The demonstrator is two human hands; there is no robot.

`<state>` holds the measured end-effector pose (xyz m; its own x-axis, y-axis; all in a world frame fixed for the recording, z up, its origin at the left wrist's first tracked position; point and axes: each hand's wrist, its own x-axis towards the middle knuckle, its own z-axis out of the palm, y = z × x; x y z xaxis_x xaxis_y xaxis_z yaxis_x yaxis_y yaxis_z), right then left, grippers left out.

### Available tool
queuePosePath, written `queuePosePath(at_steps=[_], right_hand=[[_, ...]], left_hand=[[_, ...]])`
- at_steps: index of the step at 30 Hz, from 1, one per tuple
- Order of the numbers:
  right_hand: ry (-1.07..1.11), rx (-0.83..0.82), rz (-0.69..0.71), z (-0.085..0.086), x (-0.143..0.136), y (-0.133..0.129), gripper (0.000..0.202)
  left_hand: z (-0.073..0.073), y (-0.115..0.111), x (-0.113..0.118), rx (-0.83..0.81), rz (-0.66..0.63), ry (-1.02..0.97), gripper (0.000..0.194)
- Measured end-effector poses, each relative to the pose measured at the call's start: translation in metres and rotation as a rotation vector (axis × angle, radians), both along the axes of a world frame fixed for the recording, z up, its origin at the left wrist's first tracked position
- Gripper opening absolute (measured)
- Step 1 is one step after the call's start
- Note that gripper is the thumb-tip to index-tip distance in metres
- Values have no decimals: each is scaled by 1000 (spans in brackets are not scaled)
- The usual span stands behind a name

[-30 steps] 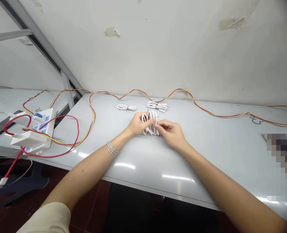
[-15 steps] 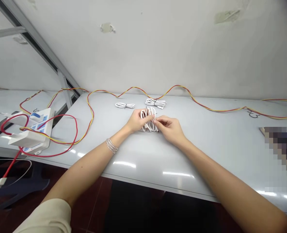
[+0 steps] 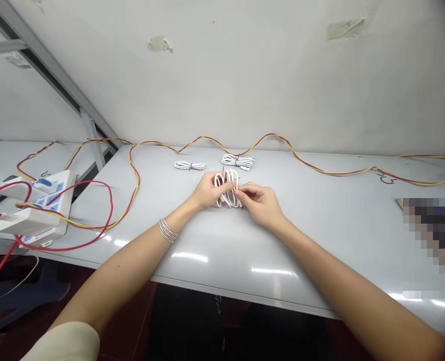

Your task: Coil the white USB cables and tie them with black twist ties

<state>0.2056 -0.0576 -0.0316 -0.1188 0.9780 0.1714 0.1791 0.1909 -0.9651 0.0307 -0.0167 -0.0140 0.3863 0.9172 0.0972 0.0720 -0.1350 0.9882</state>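
A white cable (image 3: 226,196) wound in loose loops is held just above the grey table (image 3: 222,235). My left hand (image 3: 209,189) grips its left side, the thumb laid across the loops. At the right side, the fingertips of my right hand (image 3: 259,201) are pinched together against the coil. A thin dark tie end sticks out near those fingertips; how it runs round the loops is hard to make out. Behind the hands lie two bundled white cables, a smaller one (image 3: 189,165) and a thicker one (image 3: 237,161), each bound with a dark tie.
A white power strip (image 3: 62,200) with plugged-in adapters and a looped red cable (image 3: 112,200) stands at the left. Red and yellow wires (image 3: 297,158) run along the wall. Dark twist ties (image 3: 387,178) lie at the right, near a pixelated object (image 3: 429,220).
The view has shifted slightly, moving the table's things a little left in the picture. Both hands keep hold of the coiled cable, with only slight finger movement.
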Motion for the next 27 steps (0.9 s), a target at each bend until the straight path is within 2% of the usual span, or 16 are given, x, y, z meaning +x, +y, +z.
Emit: queuePosePath(at_steps=[12,17,23,27], right_hand=[[1,-13,-4,0,-2,2,28],[9,-35,8,2,-1,2,30],[-17,-32,26,4,0,3,32],[-9,-63,34,5,0,3,33]], left_hand=[[-4,2,0,-17,32,-1,33],[-3,3,1,-1,-8,-1,32],[-5,3,1,-38,-10,2,33],[-7,4,1,-5,-6,2,34]])
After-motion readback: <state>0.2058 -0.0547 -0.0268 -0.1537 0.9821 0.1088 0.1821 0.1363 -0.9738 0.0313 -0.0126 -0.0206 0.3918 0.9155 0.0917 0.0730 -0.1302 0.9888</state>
